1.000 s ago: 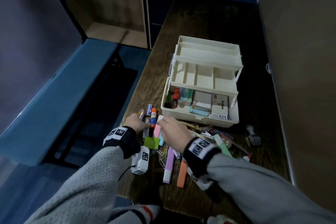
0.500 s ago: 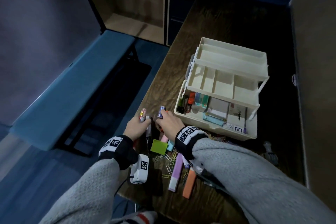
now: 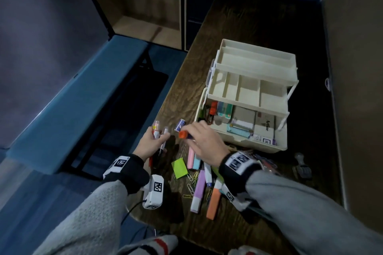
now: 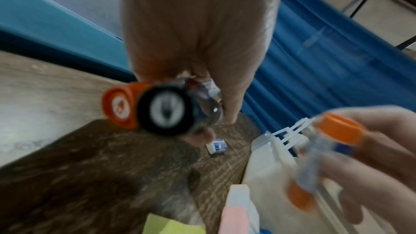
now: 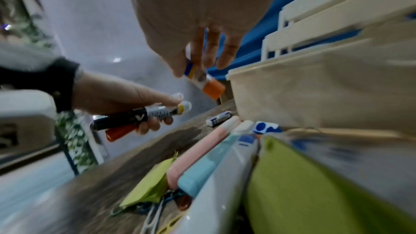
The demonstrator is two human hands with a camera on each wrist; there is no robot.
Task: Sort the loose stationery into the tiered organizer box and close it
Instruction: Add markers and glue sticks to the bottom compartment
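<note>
The tiered organizer box (image 3: 246,97) stands open on the dark wood-grain table (image 3: 238,23), cream plastic, its two upper trays swung up and back on white hinge arms; the near tray is split into four compartments with nothing visible in them. The bottom tier holds an orange-capped item, teal and green pieces and several small cartons, one printed with dark lettering (too small to read with confidence). Just in front of the box's left corner, the right hand (image 3: 204,143) is lifted off the table, thumb and fingers pinching a glue stick (image 3: 184,135) with an orange cap and a blue and white label; the right wrist view shows it pointing cap-down beside the box's wall. A small blue and white eraser (image 3: 179,125) lies on the table just beyond it. To the left, the left hand (image 3: 149,142) grips a bundle of markers (image 3: 158,133), among them a black-barrelled one and an orange-red one, their clear caps pointing away from the person. Loose stationery lies near the table's front edge: a green sticky-note pad (image 3: 179,167), pink (image 3: 190,156), purple (image 3: 198,191) and orange (image 3: 214,201) highlighters, a white correction pen (image 3: 207,174), and scattered paper clips (image 3: 193,180). A rubber stamp (image 3: 301,166) sits apart at the right. Both wrists carry black bands with printed square markers.
</note>
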